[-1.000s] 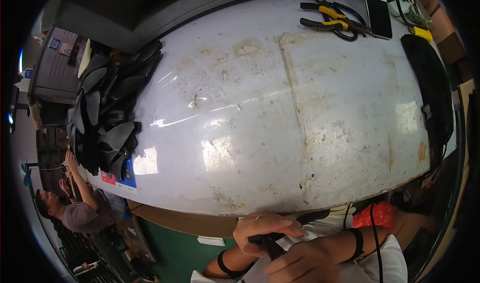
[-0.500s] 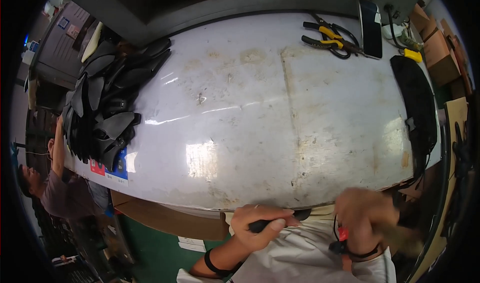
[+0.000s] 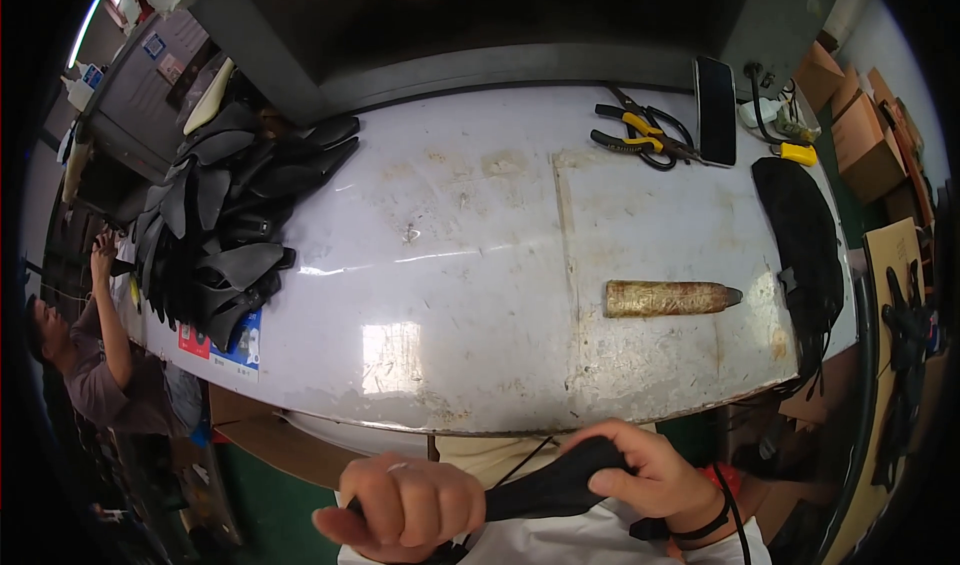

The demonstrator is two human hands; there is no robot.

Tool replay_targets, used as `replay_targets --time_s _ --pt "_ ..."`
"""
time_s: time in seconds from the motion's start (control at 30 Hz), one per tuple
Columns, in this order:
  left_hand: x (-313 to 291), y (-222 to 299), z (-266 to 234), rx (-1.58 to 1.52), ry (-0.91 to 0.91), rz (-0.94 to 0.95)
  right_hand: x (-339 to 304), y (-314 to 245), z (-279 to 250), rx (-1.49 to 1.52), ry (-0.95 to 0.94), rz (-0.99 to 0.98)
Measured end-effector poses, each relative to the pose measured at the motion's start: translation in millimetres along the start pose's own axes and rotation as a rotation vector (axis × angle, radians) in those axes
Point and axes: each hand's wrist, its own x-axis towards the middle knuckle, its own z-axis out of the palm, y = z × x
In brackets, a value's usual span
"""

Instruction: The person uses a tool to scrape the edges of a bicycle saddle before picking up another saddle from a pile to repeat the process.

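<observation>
A flexible black tapered piece (image 3: 540,490) stretches between my two hands in front of my body, below the table's near edge. My left hand (image 3: 405,505) is a fist around its narrow end. My right hand (image 3: 650,470) grips the wider end, thumb on one side and fingers on the other. A thin black cord runs behind the piece. On the table beyond my right hand lies a tool (image 3: 670,299) with a worn, tan, wrapped body and a dark pointed tip. Similar-looking black pieces (image 3: 215,210) are heaped at the table's left.
Yellow-and-black pliers (image 3: 640,130) lie over dark-handled scissors at the back right, beside a phone (image 3: 715,110). A long black pouch (image 3: 805,235) lines the right edge of the white table (image 3: 480,345). A co-worker (image 3: 130,380) is at far left; cardboard boxes (image 3: 868,150) stand right.
The tan-wrapped tool now lies on the table. My right hand has come in and taken hold of the black piece; my left hand has moved left and down. The view has tilted up.
</observation>
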Motion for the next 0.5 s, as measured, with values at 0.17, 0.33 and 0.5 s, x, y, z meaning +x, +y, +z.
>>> replay_targets --time_s 0.17,0.33,0.5 --pt "-0.3 3.0 17.9 0.311 0.038 0.016 11.9 -6.1 8.1 -0.154 0.156 -0.028" --pt "-0.5 -36.8 -14.3 0.618 0.454 0.074 31.5 -2.1 8.0 -0.547 0.373 -0.644" --pt "-7.6 -79.3 -13.5 0.682 0.664 0.004 44.5 -1.6 13.7 -0.845 0.493 -0.801"
